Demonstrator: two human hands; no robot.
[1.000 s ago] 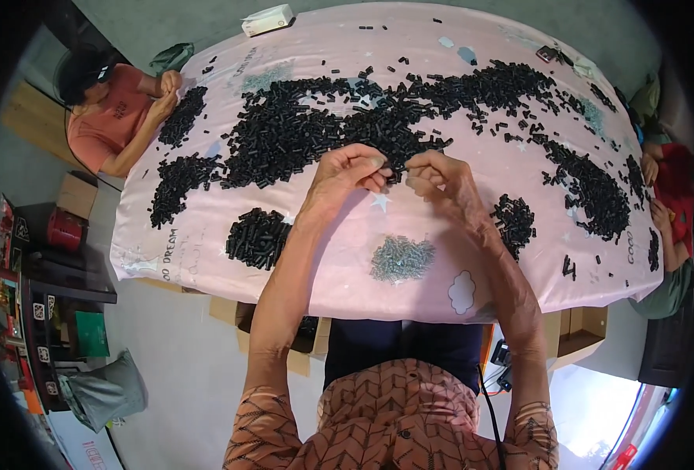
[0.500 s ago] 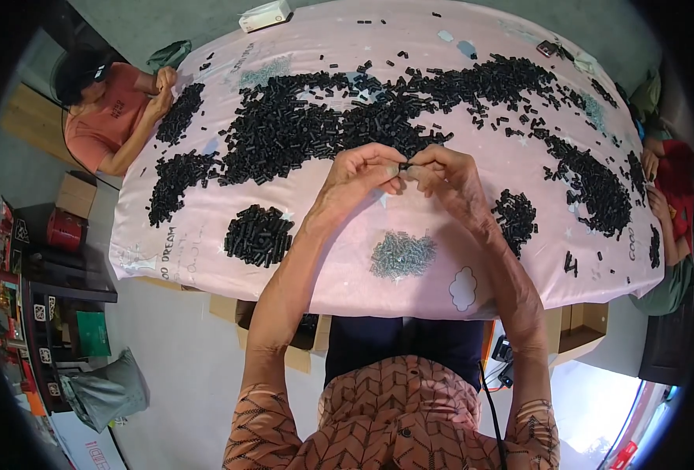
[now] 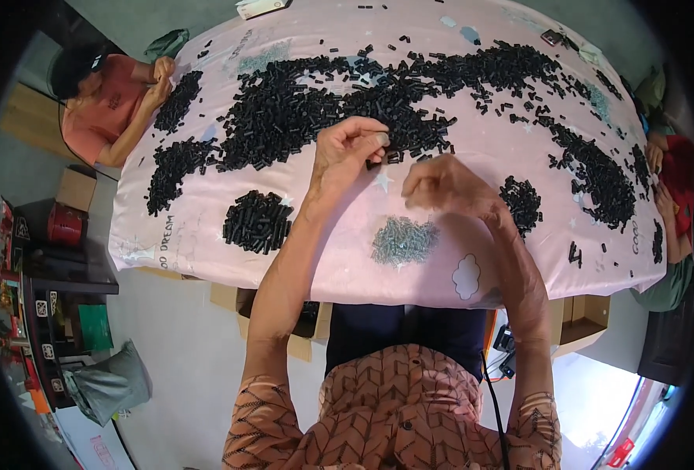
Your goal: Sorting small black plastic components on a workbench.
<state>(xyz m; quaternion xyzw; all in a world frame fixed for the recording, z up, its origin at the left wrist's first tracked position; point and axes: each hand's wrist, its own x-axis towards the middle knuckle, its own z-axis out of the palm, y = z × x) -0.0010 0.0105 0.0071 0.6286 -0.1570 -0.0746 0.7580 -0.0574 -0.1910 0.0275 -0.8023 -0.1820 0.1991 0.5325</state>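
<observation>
My left hand (image 3: pixel 349 149) is closed in a pinch at the near edge of the big heap of small black tubular pieces (image 3: pixel 280 117). A dark bit shows just below its fingertips; whether it is held or lies on the cloth I cannot make out. My right hand (image 3: pixel 446 186) is apart from it, to the right, with fingers bent and smeared by motion. Just below my right hand lies a small pile of clear, glassy-looking little parts (image 3: pixel 404 241). A tidier pile of black pieces (image 3: pixel 257 223) sits to the left of my left forearm.
A pink printed cloth (image 3: pixel 347 274) covers the table. Another black pile (image 3: pixel 520 206) lies beside my right forearm, with a longer one (image 3: pixel 597 184) farther right. One person (image 3: pixel 116 102) works at the left edge, another (image 3: pixel 679 184) at the right. Cardboard boxes (image 3: pixel 584 321) stand under the table.
My hands were together over a small black piece; now they are apart. The left has moved slightly left and up, the right down and to the right toward the clear parts.
</observation>
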